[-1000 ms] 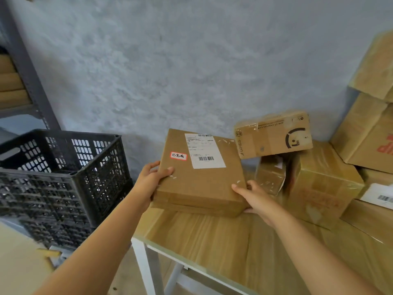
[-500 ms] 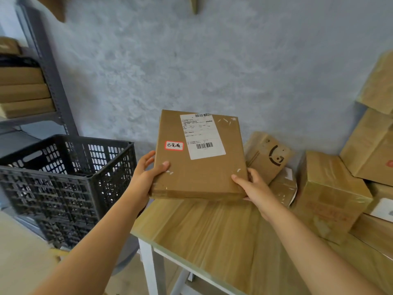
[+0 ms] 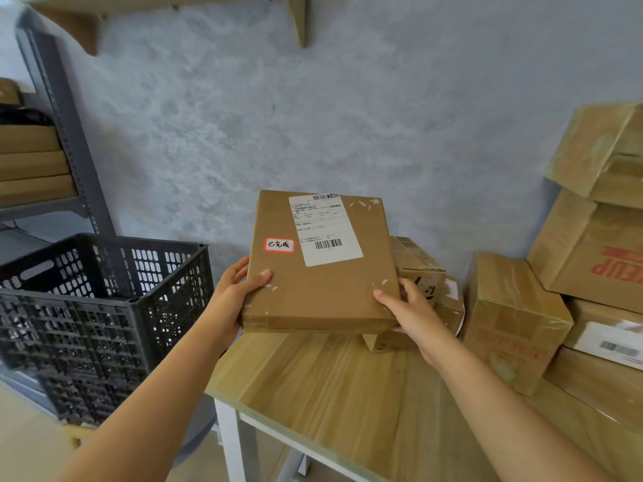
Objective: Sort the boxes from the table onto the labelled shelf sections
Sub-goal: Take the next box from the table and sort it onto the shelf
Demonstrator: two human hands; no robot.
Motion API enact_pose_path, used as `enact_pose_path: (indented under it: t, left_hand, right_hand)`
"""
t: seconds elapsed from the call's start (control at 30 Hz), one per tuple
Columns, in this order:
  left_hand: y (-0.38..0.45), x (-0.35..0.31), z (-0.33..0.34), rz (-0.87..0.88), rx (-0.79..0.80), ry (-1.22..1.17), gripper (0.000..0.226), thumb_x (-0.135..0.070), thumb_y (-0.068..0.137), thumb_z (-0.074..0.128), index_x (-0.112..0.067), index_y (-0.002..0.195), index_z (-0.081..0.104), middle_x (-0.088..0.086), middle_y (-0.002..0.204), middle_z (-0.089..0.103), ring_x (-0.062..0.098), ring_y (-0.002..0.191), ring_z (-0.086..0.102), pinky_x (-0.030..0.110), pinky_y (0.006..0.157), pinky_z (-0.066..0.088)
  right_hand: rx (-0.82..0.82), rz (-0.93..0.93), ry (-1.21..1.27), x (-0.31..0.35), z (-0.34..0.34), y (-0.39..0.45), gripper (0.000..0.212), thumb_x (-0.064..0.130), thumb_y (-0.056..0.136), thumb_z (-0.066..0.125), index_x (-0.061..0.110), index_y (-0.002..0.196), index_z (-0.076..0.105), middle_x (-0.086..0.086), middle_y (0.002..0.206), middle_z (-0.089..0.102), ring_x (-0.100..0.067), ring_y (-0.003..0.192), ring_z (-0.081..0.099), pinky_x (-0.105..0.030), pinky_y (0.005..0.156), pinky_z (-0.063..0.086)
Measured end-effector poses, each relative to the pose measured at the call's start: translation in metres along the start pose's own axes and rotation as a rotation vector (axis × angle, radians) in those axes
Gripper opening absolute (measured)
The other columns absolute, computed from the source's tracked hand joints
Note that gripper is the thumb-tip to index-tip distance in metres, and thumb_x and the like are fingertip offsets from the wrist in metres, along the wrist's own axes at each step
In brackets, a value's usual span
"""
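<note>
A flat brown cardboard box (image 3: 323,290) with a white shipping label and a small red-framed handwritten sticker is held in the air above the wooden table (image 3: 334,387). My left hand (image 3: 240,287) grips its near left corner, thumb on top. My right hand (image 3: 407,307) grips its near right corner, thumb on top. The box tilts up toward the wall. More brown boxes lie on the table: a small one with a smile mark (image 3: 421,273) right behind the held box, and a taped one (image 3: 511,318) further right.
A black plastic crate (image 3: 101,307) stands to the left of the table. Behind it a grey metal shelf (image 3: 69,140) holds stacked flat boxes (image 3: 31,165). Large cartons (image 3: 591,245) are piled at the right. A grey wall is close ahead.
Both hands have lifted the flat box off the table and tilted it up. The small smile-marked box behind it has dropped down from its perch. My view has risen.
</note>
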State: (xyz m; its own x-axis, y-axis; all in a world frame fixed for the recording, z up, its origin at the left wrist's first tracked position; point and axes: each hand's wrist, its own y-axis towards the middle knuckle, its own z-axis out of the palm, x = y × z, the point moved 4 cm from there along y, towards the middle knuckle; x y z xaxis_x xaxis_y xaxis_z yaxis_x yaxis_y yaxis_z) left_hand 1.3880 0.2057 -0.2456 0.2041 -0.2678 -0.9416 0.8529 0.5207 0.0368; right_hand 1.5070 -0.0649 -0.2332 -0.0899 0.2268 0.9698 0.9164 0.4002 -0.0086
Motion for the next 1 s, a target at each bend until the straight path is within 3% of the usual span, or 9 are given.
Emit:
enact_pose_path:
  t: [0.13,0.27,0.4,0.53,0.63,0.7,0.77,0.87,1.0]
  left_hand:
    - [0.0,-0.008,0.002,0.029,0.006,-0.036,0.074,-0.021,0.072,0.08,-0.02,0.139,0.05,0.004,0.129,0.067,0.025,0.106,0.07,0.036,0.075,0.058]
    - [-0.003,-0.016,0.01,0.026,-0.001,-0.074,0.075,-0.024,0.07,0.079,-0.025,0.14,0.051,0.002,0.126,0.069,0.025,0.108,0.07,0.037,0.07,0.059]
    - [-0.007,-0.023,0.025,0.046,0.05,-0.057,0.074,-0.025,0.071,0.078,-0.027,0.14,0.051,0.002,0.122,0.071,0.022,0.101,0.072,0.039,0.076,0.057]
    - [-0.013,-0.028,0.039,0.063,0.184,-0.046,0.071,-0.024,0.072,0.079,-0.026,0.138,0.053,0.002,0.127,0.068,0.021,0.102,0.071,0.035,0.073,0.059]
    - [-0.017,-0.029,0.049,0.055,0.295,-0.003,0.064,-0.03,0.074,0.076,-0.025,0.135,0.055,0.004,0.127,0.068,0.02,0.104,0.07,0.035,0.081,0.055]
    - [-0.02,-0.027,0.053,0.026,0.356,0.012,0.058,-0.031,0.077,0.072,-0.027,0.133,0.056,0.003,0.126,0.068,0.02,0.103,0.069,0.037,0.086,0.053]
    - [-0.023,-0.024,0.057,-0.011,0.413,0.025,0.058,-0.032,0.077,0.072,-0.029,0.133,0.056,0.002,0.125,0.069,0.02,0.103,0.069,0.037,0.085,0.053]
    - [-0.031,-0.019,0.063,-0.067,0.479,0.048,0.063,-0.036,0.074,0.072,-0.03,0.134,0.054,0.0,0.122,0.071,0.018,0.1,0.071,0.034,0.079,0.054]
    - [-0.053,-0.003,0.085,-0.152,0.591,0.073,0.066,-0.04,0.074,0.074,-0.029,0.135,0.052,0.0,0.121,0.071,0.019,0.099,0.072,0.036,0.08,0.055]
  right_hand:
    - [-0.044,-0.067,0.019,0.014,-0.008,0.0,0.053,0.041,0.093,0.065,0.03,0.141,0.046,0.007,0.133,0.058,-0.014,0.117,0.059,-0.039,0.1,0.05]
    - [-0.055,-0.098,0.116,0.029,-0.017,-0.004,0.053,0.04,0.093,0.065,0.032,0.141,0.045,0.008,0.131,0.059,-0.015,0.116,0.059,-0.042,0.104,0.047]
    - [0.026,-0.031,0.391,0.038,-0.025,-0.016,0.047,0.033,0.093,0.064,0.037,0.136,0.046,0.004,0.125,0.064,-0.019,0.11,0.064,-0.046,0.089,0.054]
    - [0.05,0.091,0.475,0.03,-0.039,-0.039,0.048,0.038,0.086,0.069,0.026,0.13,0.057,-0.005,0.121,0.069,-0.023,0.108,0.065,-0.046,0.09,0.053]
    - [-0.032,0.095,0.474,0.025,-0.043,-0.062,0.066,0.045,0.075,0.075,0.019,0.133,0.058,-0.005,0.123,0.07,-0.02,0.111,0.066,-0.044,0.094,0.054]
    - [-0.106,0.066,0.488,0.025,-0.042,-0.08,0.062,0.044,0.076,0.074,0.02,0.131,0.059,-0.003,0.12,0.072,-0.019,0.111,0.067,-0.04,0.092,0.055]
    - [-0.183,0.041,0.511,0.023,-0.04,-0.1,0.06,0.042,0.076,0.073,0.022,0.131,0.061,0.0,0.117,0.074,-0.017,0.111,0.068,-0.041,0.098,0.052]
    - [-0.294,0.02,0.499,0.017,-0.034,-0.135,0.075,0.048,0.062,0.078,0.027,0.132,0.06,0.005,0.118,0.073,-0.015,0.114,0.066,-0.044,0.11,0.044]
    - [-0.423,0.017,0.522,-0.001,-0.036,-0.191,0.068,0.043,0.069,0.074,0.027,0.132,0.057,0.004,0.12,0.072,-0.016,0.114,0.066,-0.043,0.108,0.045]
